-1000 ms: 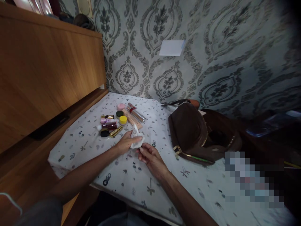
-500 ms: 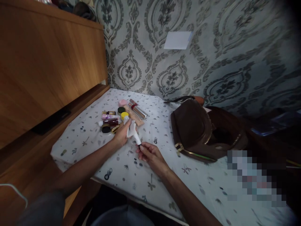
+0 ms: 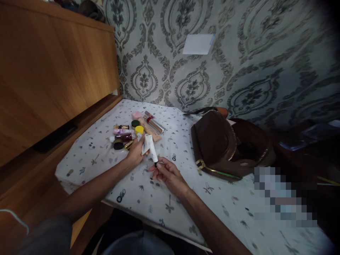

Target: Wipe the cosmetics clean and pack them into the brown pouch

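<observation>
Printed tablecloth (image 3: 183, 145) below, left fingers (image 3: 140, 144) hold a white cloth (image 3: 145, 147), right fingers (image 3: 163, 170) pinch a white tube (image 3: 152, 151) (black end (image 3: 156, 164)).

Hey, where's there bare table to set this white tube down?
Bare tablecloth shows between the silver tube and the brown bag, and between the left forearm and the cloth's left edge. It's crowded beyond the left hand: yellow-lidded jar, dark-lidded jar and dark red bottle sit close together.
</observation>
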A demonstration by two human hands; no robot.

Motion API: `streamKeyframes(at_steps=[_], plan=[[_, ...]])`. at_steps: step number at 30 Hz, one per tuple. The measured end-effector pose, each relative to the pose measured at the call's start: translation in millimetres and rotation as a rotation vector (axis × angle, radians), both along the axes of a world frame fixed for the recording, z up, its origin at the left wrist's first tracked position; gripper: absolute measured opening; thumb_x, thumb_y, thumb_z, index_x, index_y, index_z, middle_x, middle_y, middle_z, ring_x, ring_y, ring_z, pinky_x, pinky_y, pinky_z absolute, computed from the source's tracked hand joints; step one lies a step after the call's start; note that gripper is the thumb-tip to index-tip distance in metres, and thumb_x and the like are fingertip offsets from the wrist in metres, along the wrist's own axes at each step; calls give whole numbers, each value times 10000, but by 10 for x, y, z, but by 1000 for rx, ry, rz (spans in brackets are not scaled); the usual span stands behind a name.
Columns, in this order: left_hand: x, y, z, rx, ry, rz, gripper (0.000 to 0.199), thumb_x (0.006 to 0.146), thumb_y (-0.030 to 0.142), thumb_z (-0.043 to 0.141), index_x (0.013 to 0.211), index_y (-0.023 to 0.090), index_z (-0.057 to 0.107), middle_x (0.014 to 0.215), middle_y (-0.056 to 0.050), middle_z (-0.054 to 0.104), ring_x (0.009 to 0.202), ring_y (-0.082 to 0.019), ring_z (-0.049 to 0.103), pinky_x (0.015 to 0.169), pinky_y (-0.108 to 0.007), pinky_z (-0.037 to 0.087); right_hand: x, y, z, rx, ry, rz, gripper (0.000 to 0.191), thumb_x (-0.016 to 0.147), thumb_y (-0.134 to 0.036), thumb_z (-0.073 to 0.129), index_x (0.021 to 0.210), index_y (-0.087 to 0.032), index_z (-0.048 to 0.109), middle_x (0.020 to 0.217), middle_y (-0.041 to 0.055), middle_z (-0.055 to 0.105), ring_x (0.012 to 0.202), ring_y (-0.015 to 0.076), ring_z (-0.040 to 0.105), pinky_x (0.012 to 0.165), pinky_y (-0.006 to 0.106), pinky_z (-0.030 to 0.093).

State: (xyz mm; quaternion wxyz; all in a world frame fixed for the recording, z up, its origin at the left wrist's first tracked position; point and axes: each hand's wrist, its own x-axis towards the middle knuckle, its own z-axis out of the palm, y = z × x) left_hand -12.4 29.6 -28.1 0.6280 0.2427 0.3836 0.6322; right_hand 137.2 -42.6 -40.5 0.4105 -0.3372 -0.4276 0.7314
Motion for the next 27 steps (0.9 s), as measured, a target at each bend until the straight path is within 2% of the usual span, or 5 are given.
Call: streamKeyframes(at_steps=[6, 11, 15, 20, 27], plan=[[19, 4, -60, -52, -7, 65, 309, 767, 403, 779, 893, 194, 591, 677, 50, 649, 559, -99, 616, 474, -171, 459, -10, 6, 7, 34, 8, 20, 380, 773, -489, 763, 967, -210, 594, 830, 28, 728, 579, 115, 618, 517, 233, 353], [51, -55, 57, -42, -267, -129, 380, 941, 512, 527, 1066, 179, 660, 1068, -79, 733, 1005, -217, 690, 861, -343, 564, -3, 58, -32, 28, -34, -78, 424, 730, -532, 784, 940, -203, 619, 773, 3, 704, 564, 99, 596, 526, 225, 349], [36, -104, 102, -30, -309, -242, 259, 960, 300, 502, 1093, 151, 667, 1134, -107, 718, 1075, -235, 668, 960, -406, 526, 21, 88, -53, 40, -43, -132, 403, 719, -542, 785, 860, -197, 629, 766, 1, 692, 566, 96, 582, 528, 227, 355], [45, -170, 50, 108, -151, -332, 240, 811, 257, 724, 1012, 137, 675, 950, -83, 730, 832, -186, 697, 753, -298, 575, 14, 80, -15, 69, -78, -143, 375, 720, -521, 787, 843, -204, 629, 751, -2, 684, 551, 104, 565, 519, 237, 362], [99, -333, 34, 249, 272, -675, 509, 755, 466, 759, 1141, 173, 605, 628, 7, 631, 398, -128, 551, 384, -222, 409, -24, 100, -49, 150, -167, -206, 361, 697, -515, 792, 785, -213, 615, 608, -14, 635, 491, 129, 535, 490, 264, 370]])
